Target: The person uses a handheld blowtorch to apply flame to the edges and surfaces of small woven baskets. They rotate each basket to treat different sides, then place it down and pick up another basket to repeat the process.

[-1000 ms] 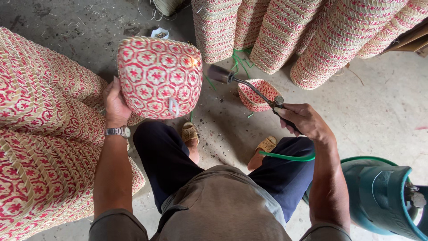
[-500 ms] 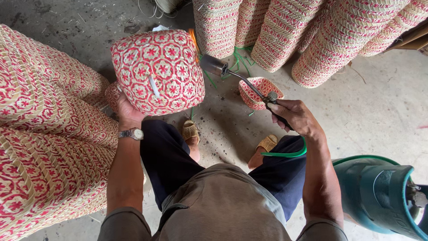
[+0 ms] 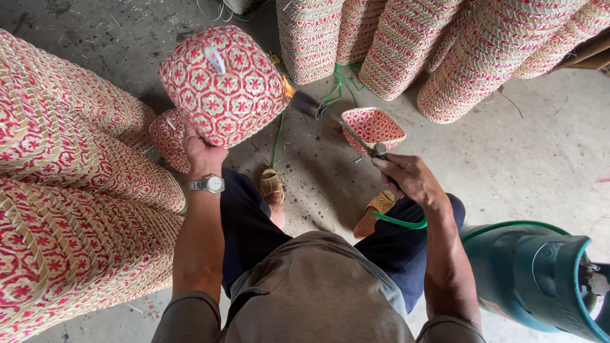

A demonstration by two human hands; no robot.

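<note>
My left hand grips a red-and-cream woven basket from below and holds it up with its bottom facing me. My right hand is shut on the handle of a gas torch. The torch's nozzle points left at the basket's right edge, where a small orange flame touches the weave. A green hose runs from the torch under my right wrist. A silver wristwatch sits on my left wrist.
A teal gas cylinder lies at the lower right. Stacks of woven baskets fill the left side, and rolled stacks lean along the top. A small woven lid lies on the concrete floor by my sandalled feet.
My left hand has lifted and turned the basket toward the upper right. The torch nozzle has moved up to the basket's edge, and a flame now shows there.
</note>
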